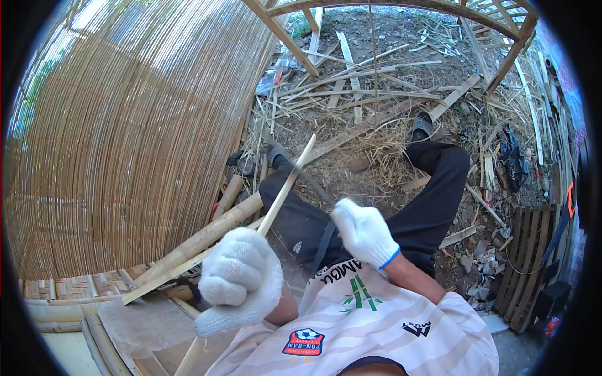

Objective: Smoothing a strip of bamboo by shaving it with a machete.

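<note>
My left hand (241,279), in a white knitted glove, is closed round a long pale bamboo strip (282,194). The strip slants up and away over my left leg, and its lower end comes out below the fist. My right hand (365,233), in a white glove with a blue cuff edge, makes a fist in front of my belly. From it a thin dark knife blade (316,187), blurred, points up and left toward the strip. Whether the blade touches the strip I cannot tell. A dark band-like piece (324,244) shows beside the right fist, partly hidden.
Thick bamboo poles (200,241) lean at my left, beside a tall bamboo-slat screen (125,138). Strips and shavings (376,153) litter the ground round my feet. A wooden frame (401,5) stands ahead. At the right is a slatted wooden crate (523,263).
</note>
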`<state>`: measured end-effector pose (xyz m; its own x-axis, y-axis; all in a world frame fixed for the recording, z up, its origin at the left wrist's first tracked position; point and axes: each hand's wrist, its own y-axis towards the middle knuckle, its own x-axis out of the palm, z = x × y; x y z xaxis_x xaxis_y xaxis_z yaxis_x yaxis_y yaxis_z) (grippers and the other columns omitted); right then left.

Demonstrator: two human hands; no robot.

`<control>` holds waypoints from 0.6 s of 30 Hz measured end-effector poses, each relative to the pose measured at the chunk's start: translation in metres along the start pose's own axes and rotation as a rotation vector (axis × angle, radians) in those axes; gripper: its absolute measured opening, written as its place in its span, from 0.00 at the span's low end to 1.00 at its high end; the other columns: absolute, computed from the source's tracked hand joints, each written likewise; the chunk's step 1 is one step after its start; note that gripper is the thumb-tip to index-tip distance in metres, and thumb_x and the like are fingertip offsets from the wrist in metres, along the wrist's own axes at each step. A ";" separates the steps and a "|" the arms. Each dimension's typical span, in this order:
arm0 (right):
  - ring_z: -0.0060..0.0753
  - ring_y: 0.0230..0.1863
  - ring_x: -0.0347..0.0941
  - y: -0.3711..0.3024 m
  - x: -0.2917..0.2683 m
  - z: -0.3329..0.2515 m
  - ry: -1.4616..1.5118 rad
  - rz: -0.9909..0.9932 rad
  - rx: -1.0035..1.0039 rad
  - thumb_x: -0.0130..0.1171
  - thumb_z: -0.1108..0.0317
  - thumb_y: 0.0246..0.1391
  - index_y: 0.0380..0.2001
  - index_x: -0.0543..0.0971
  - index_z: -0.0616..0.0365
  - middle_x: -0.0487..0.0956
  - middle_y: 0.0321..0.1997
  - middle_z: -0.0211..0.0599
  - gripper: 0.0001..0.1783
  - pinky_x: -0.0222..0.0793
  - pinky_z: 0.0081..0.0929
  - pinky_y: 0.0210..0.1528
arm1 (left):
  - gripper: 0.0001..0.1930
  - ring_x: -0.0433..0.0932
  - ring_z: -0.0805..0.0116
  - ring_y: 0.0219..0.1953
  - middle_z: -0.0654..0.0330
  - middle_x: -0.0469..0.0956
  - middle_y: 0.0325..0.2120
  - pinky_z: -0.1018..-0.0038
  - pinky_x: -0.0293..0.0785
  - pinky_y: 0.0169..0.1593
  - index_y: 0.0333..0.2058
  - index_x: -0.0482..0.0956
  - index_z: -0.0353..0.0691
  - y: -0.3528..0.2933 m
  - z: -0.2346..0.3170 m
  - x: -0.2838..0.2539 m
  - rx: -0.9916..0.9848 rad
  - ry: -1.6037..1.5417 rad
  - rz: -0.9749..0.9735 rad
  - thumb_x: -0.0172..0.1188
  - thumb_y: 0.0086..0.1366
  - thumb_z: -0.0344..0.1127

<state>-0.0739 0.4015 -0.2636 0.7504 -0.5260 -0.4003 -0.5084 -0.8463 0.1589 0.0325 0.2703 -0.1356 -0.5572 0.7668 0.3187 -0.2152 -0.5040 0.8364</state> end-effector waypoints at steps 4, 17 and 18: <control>0.58 0.30 0.82 -0.006 0.002 -0.023 0.104 -0.012 -0.013 0.59 0.61 0.67 0.42 0.80 0.54 0.80 0.27 0.49 0.09 0.76 0.48 0.32 | 0.38 0.47 0.82 0.10 0.74 0.51 0.09 0.80 0.42 0.16 0.15 0.53 0.52 0.004 0.003 0.010 -0.031 0.019 -0.036 0.39 0.72 0.77; 0.59 0.35 0.82 0.019 0.002 0.029 -0.131 0.044 0.015 0.54 0.72 0.62 0.46 0.78 0.57 0.80 0.40 0.47 0.10 0.78 0.48 0.33 | 0.38 0.49 0.83 0.10 0.74 0.52 0.08 0.80 0.44 0.15 0.14 0.54 0.52 0.005 0.003 0.002 -0.077 -0.039 -0.061 0.40 0.73 0.75; 0.59 0.34 0.81 0.013 0.003 0.030 -0.050 0.014 0.030 0.53 0.71 0.64 0.45 0.78 0.57 0.80 0.38 0.48 0.09 0.77 0.49 0.33 | 0.37 0.49 0.83 0.10 0.74 0.52 0.08 0.80 0.44 0.15 0.14 0.54 0.52 0.005 0.001 0.001 -0.097 -0.017 -0.069 0.40 0.73 0.75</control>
<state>-0.0910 0.3917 -0.2900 0.7213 -0.5323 -0.4431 -0.5321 -0.8355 0.1376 0.0320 0.2697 -0.1307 -0.5250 0.8070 0.2705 -0.3298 -0.4858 0.8094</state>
